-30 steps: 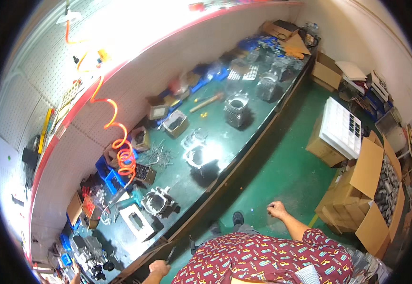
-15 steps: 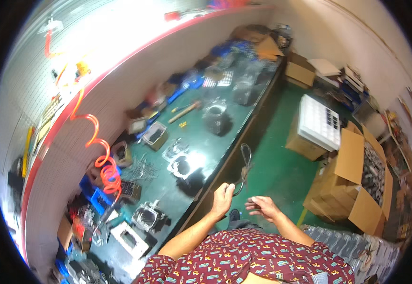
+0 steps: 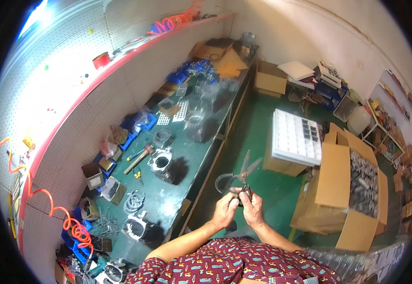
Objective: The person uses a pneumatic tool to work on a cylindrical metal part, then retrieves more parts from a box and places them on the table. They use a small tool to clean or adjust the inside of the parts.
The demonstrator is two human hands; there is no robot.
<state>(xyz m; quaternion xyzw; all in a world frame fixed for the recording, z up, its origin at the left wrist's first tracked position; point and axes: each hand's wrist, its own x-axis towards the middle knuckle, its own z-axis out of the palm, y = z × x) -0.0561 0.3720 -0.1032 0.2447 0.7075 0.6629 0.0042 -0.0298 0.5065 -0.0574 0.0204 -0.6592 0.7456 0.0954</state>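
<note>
In front of my body I hold a pair of scissors (image 3: 242, 177) over the floor beside the bench. Their blades point up and are spread apart. One dark handle loop sticks out to the left. My left hand (image 3: 225, 211) is closed, its fingers pinching the scissors near the handles. Right beside it, my right hand (image 3: 252, 209) grips the other handle, thumb on top. The fingertips of both hands come close together there, and part of the handles is hidden behind them.
Along the left runs a dark green workbench (image 3: 179, 169) with metal castings (image 3: 162, 164), a hammer (image 3: 138, 159), pliers (image 3: 139, 178) and small bins. A red coiled hose (image 3: 75, 227) hangs nearby. At right stand a white foam tray (image 3: 296, 137) and an open carton (image 3: 334, 176) of grey parts.
My right hand, open and apart before, has come in to grip the scissors beside my left hand. The blades now point up and are spread. The whole view has shifted.
</note>
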